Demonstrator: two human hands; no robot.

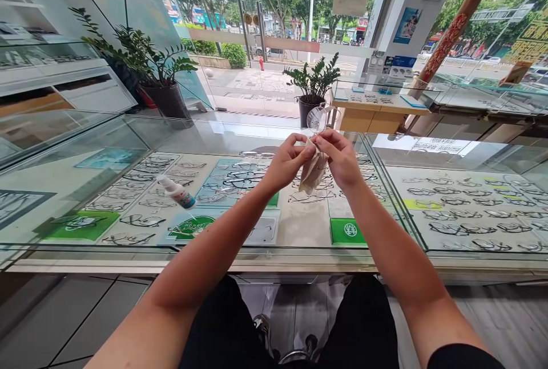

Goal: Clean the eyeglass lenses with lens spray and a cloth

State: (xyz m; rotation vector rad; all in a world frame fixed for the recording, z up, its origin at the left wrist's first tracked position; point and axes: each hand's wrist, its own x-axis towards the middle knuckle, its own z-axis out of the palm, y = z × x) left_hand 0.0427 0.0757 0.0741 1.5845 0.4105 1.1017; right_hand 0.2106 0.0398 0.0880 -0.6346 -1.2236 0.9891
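Above the glass counter, my left hand (286, 162) and my right hand (340, 159) meet, fingers pinched close together. A beige cleaning cloth (312, 174) hangs from between them, pinched by my left hand. A pair of eyeglasses (317, 120) with round lenses stands up above the fingertips, gripped by my right hand near the frame. Fingers and cloth cover its lower part. To the left, a white spray bottle (176, 191) with a blue base stands on the counter's glass top.
Rows of eyeglasses (244, 178) lie inside the glass display counter (299, 235), with more in the right section. Potted plants (311, 86) stand beyond the counter. A wooden display table (377, 115) is at the back right, near the glass storefront.
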